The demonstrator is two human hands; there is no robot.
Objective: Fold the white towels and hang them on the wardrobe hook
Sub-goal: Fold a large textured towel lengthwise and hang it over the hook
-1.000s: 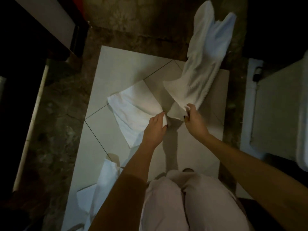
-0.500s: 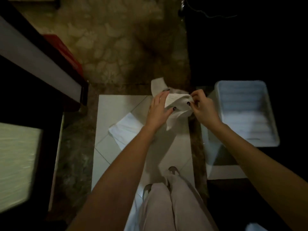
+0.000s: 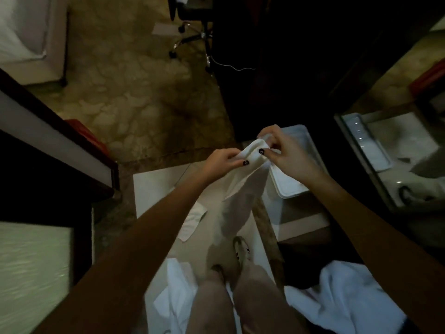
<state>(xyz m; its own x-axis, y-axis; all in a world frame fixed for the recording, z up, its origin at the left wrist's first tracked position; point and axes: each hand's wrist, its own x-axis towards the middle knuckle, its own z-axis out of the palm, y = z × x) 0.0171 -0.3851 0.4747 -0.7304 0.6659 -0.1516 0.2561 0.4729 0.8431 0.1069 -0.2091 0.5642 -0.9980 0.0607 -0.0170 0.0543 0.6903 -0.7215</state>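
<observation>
A white towel hangs from both my hands above the floor. My left hand pinches its top edge on the left, and my right hand pinches the same edge close beside it. The cloth drops in a long narrow fold toward my feet. A second white towel lies flat on the white tiled floor under my left forearm. More white cloth lies by my legs, and another white heap sits at the lower right. No wardrobe hook is visible.
A white plastic bin stands right of the hanging towel. A dark cabinet edge runs along the left. A wheeled office chair stands on the brown patterned floor farther away. A dark wardrobe fills the upper right, a mirror-like panel at far right.
I have stood up and the view has lifted. The towel, gathered from the floor a second ago, now hangs lower and longer from both hands, which have come closer together.
</observation>
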